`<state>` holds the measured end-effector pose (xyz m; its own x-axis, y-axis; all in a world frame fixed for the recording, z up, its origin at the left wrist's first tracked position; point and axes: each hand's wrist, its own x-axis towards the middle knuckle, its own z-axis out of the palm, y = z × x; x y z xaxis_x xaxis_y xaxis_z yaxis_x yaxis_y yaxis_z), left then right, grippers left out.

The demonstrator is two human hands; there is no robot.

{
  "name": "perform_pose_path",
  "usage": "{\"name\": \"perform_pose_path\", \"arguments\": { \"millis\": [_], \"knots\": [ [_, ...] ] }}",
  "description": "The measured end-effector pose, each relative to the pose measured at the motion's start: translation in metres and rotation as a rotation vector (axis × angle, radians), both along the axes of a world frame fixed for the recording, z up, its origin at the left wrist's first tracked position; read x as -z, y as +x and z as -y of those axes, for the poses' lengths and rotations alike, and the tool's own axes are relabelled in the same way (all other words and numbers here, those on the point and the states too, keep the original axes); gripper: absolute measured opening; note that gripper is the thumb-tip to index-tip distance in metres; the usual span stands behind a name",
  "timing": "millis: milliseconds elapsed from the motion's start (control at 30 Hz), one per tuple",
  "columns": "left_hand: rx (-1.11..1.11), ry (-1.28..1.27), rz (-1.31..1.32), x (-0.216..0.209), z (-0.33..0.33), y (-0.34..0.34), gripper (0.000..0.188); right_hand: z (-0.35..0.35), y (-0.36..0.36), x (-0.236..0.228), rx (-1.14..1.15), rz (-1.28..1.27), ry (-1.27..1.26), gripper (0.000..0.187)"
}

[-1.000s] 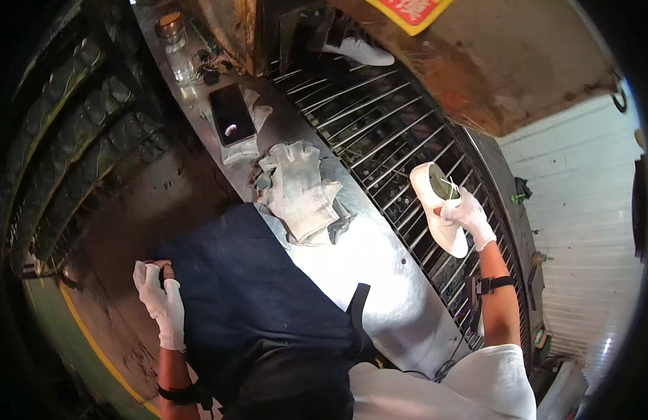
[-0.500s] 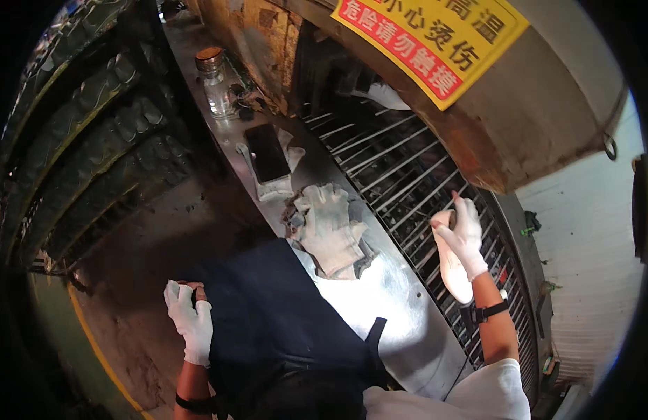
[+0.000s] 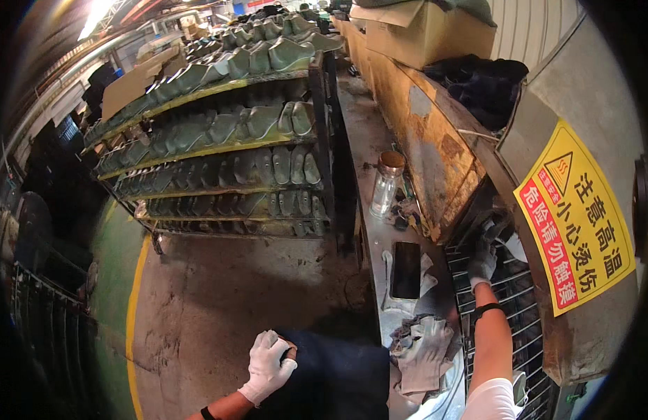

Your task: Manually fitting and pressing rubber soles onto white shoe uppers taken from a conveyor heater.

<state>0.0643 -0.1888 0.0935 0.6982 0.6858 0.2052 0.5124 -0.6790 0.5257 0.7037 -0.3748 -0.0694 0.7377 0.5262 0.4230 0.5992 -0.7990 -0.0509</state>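
Note:
My right hand [image 3: 483, 262], in a whitish glove, reaches into the shadowed opening over the metal bar grate [image 3: 518, 288]. Its fingers curl against a dark object [image 3: 497, 228] whose kind I cannot make out. Just beside it a white, smooth, rounded piece [image 3: 516, 246] shows, partly covered by the machine's edge. My left hand [image 3: 269, 364], also in a white glove with bare fingertips, is held closed by the dark apron [image 3: 331, 374], with nothing seen in it. Past my right forearm, at the lower edge, a pale shoe-like piece [image 3: 520, 387] shows in part on the grate.
A metal ledge [image 3: 375, 245] holds a glass bottle [image 3: 385, 185], a phone [image 3: 406, 269] on a cloth and crumpled work gloves [image 3: 423, 353]. A yellow heat warning sign [image 3: 579, 217] marks the machine's hood. Ahead stands a rack [image 3: 219, 171] of dark shoe lasts. A cardboard box [image 3: 429, 35] sits upper right.
My right hand has let go of the cream shoe-shaped piece and moved forward along the grate into the opening. The view has swung up and left, bringing the rack into sight.

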Motion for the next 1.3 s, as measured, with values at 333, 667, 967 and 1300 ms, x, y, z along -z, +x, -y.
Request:
{"name": "perform_pose_path", "arguments": {
  "millis": [333, 667, 967, 1300],
  "knots": [
    [0.059, 0.019, 0.093, 0.019, -0.013, -0.003, 0.013, 0.122, -0.099, -0.038, -0.321, 0.08, -0.216, 0.011],
    [0.13, -0.034, 0.025, 0.011, 0.009, -0.027, 0.033, 0.269, -0.262, -0.202, 0.049, -0.727, -0.167, 0.046],
    [0.953, 0.158, 0.262, -0.125, 0.108, 0.049, 0.054, 0.161, -0.462, -0.385, -0.026, -1.307, 0.585, 0.045],
    [0.186, -1.458, 0.157, 0.032, 0.112, -0.033, 0.035, 0.153, -0.233, -0.198, -0.317, -0.996, 0.06, 0.064]
  ]
}}
